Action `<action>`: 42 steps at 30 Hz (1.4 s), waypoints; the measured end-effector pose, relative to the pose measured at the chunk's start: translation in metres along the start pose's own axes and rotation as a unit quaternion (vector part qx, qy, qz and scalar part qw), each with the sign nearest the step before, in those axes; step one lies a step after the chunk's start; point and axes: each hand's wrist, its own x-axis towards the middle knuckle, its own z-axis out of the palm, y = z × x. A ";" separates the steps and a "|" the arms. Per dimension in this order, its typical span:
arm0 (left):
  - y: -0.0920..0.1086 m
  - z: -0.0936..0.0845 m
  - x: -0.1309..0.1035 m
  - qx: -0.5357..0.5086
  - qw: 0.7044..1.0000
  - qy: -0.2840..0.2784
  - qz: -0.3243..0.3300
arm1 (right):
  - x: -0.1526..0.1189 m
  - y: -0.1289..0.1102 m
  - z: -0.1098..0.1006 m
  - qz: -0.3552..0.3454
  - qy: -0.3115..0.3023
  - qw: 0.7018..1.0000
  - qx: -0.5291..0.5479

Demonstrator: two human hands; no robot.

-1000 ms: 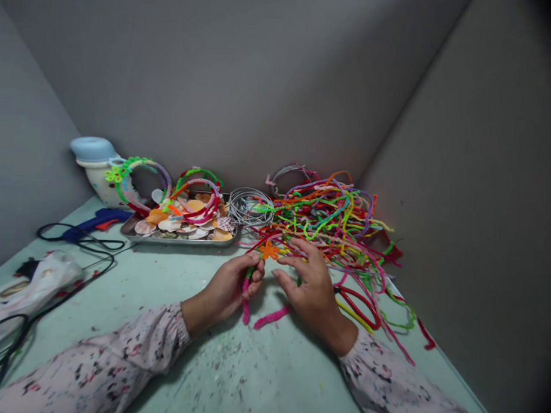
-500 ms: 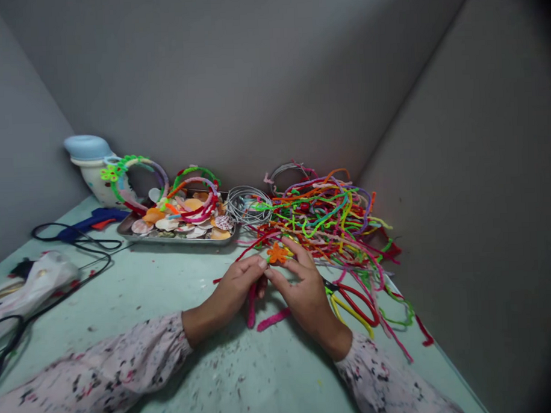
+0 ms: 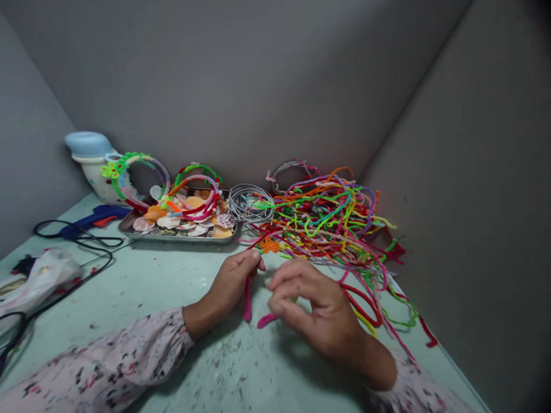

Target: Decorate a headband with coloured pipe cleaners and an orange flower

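Note:
My left hand (image 3: 233, 280) is closed, thumb against fingers. It pinches the green stem of an orange pipe-cleaner flower (image 3: 269, 246), which sticks out past the fingertips. A magenta fuzzy strip (image 3: 247, 301) hangs down below that hand; whether it joins the flower is hidden. Apart from the flower, my right hand (image 3: 312, 304) hovers over the table with bent fingers and a gap beside the thumb, and I see nothing held in it. Under its fingertips lies another magenta end (image 3: 265, 320). Scissors with red and yellow handles (image 3: 363, 306) are partly hidden behind this hand.
A tangled heap of pipe cleaners (image 3: 325, 211) covers the back right, beside a wire coil (image 3: 251, 204). A metal tray (image 3: 181, 238) holds shells and fuzzy hoops. At left are a blue glue gun (image 3: 93, 220), a black cord (image 3: 110, 257), a white bag (image 3: 43, 278) and a blue-lidded container (image 3: 93, 158).
My right hand has let go of the orange flower and moved right and toward me. My left hand keeps hold of the flower, shifted slightly left.

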 end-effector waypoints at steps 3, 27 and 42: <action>0.000 0.000 0.000 0.006 1.000 0.004 -0.013 | -0.003 -0.023 -0.004 -0.013 -0.194 0.978 0.076; 0.010 0.002 -0.005 -0.049 0.997 0.003 0.054 | 0.008 0.049 -0.019 0.227 0.013 0.973 0.031; 0.032 0.002 -0.005 -0.043 0.998 -0.038 0.025 | 0.010 0.036 -0.017 0.209 0.010 0.978 -0.005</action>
